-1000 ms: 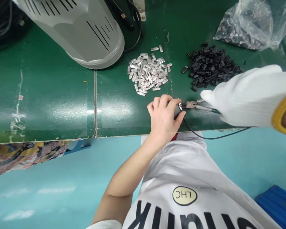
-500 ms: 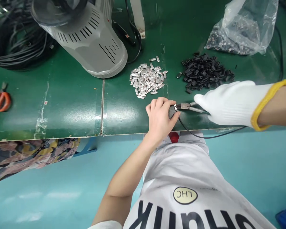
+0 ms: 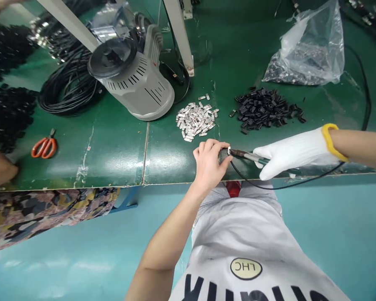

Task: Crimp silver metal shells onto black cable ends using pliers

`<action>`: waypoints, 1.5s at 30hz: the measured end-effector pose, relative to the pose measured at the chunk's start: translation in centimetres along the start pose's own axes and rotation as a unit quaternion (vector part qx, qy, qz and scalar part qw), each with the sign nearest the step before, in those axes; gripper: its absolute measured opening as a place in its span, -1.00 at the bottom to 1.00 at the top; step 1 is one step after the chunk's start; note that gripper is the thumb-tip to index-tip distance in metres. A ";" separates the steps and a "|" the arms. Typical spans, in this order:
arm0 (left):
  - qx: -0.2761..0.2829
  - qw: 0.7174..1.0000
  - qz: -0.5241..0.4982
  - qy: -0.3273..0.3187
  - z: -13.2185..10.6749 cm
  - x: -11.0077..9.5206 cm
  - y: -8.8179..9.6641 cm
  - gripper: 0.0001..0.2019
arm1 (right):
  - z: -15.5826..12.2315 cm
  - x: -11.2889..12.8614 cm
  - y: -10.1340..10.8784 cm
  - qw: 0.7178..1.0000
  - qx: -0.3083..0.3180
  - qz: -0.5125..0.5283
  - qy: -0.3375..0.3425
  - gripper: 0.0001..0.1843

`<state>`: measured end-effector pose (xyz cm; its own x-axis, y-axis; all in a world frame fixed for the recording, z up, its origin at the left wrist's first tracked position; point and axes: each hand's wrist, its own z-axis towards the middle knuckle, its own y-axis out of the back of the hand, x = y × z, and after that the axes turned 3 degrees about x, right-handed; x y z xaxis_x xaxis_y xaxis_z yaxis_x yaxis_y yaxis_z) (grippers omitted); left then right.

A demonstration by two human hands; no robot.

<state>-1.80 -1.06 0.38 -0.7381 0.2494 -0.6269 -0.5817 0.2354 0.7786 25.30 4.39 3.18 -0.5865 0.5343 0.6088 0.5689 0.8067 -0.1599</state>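
Observation:
My bare left hand (image 3: pixel 208 161) pinches a dark grey block (image 3: pixel 222 156) near the table's front edge. A small silver metal piece (image 3: pixel 228 150) shows at the block's right side, by my fingertips. In a white glove with a yellow cuff, my right hand (image 3: pixel 285 158) is closed on a pair of pliers (image 3: pixel 250 156). Their dark jaws touch or almost touch the silver piece; I cannot tell whether they grip it. From beside the jaws, a thin black cable (image 3: pixel 269 188) sags past the table edge and runs right.
Small silver connector shells (image 3: pixel 196 120) and black plastic sleeves (image 3: pixel 266 109) lie in piles beyond my hands. Behind are a grey machine (image 3: pixel 141 83) and a clear plastic bag (image 3: pixel 310 62). Orange-handled scissors (image 3: pixel 45 146), coiled cable (image 3: pixel 70 90) and another person's arm (image 3: pixel 0 169) are at left.
The view has shifted, bringing in more of the left side. The gloved hand's fingers and the pliers have changed angle, with the pliers' handles dipping lower. The left hand keeps its pinch.

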 end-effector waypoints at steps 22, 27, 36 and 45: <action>0.025 1.000 0.018 -0.004 0.2 -0.2 0.6 -0.71 | -1.0 -4.3 -4.3 0.885 0.278 0.370 0.048 -0.67; 0.025 0.998 0.057 -0.025 0.2 0.0 0.9 -0.69 | -0.8 -4.6 -4.2 0.863 0.320 0.383 0.072 -0.67; 0.013 0.997 0.064 -0.040 -0.1 0.6 0.6 -0.67 | -0.7 -5.0 -4.2 0.867 0.320 0.373 0.088 -0.68; 0.019 0.997 0.072 -0.035 -0.1 0.6 0.4 -0.66 | -0.5 -5.5 -3.7 0.858 0.339 0.376 0.086 -0.69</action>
<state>-2.53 -0.91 0.36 -0.7860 0.3483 -0.5108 -0.4575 0.2280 0.8595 26.74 -1.64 0.75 -0.0727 0.9701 0.2316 0.2479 0.2425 -0.9380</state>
